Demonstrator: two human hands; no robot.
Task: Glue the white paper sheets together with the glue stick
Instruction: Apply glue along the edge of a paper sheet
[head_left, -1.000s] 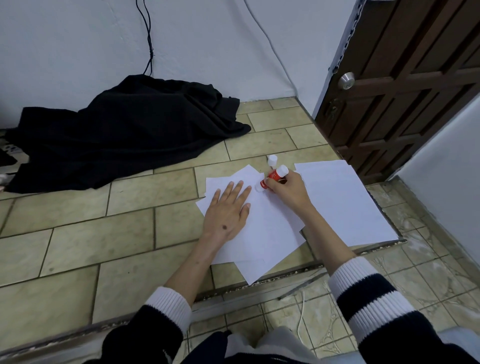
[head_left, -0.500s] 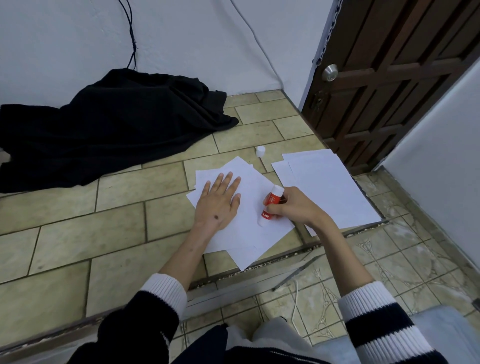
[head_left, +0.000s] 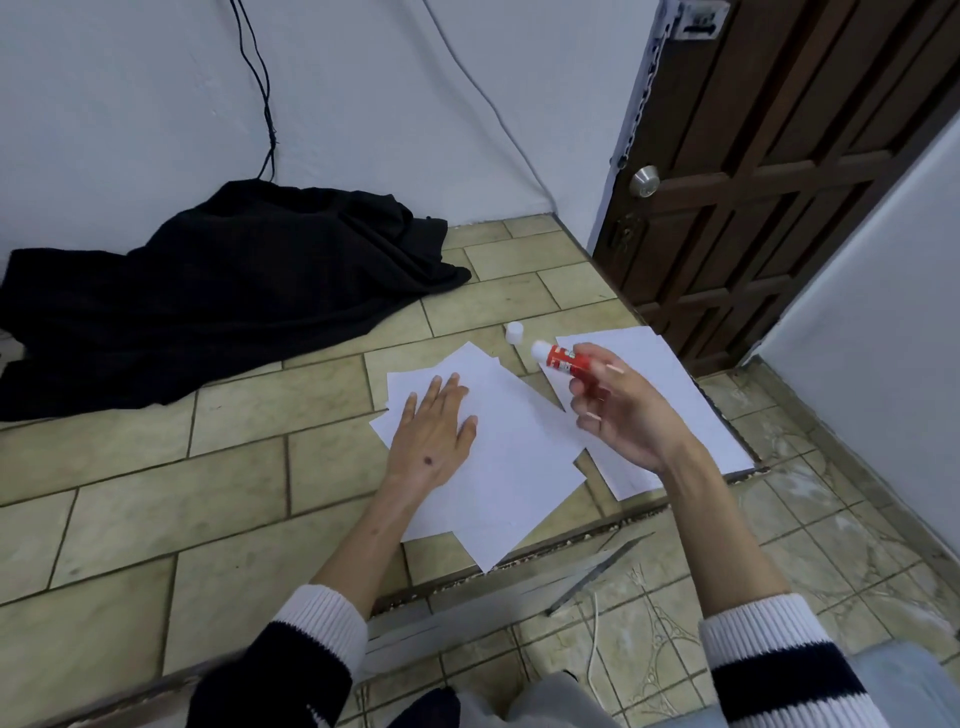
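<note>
A: Where does everything sit?

B: The loose white paper sheets (head_left: 498, 467) lie overlapped and askew on the tiled floor (head_left: 234, 467). The left hand (head_left: 434, 434) rests flat on them, fingers straight and spread. The right hand (head_left: 621, 410) is raised above the sheets and pinches the red glue stick (head_left: 563, 360) by its barrel, white tip pointing up and to the left. Its white cap (head_left: 514, 332) stands on the floor just beyond the sheets, and a second stack of paper (head_left: 691, 410) lies beside them, toward the wooden door (head_left: 779, 182).

A: How will the paper handle?

B: I'd judge it light, limp and quick to slide or crease, so a flat palm near the glued edge seems wise. The stick looks rigid and small; the mid-barrel is the sensible place to hold it.

A: Any brand?

B: The label shows white markings on red, too blurred to read.
</note>
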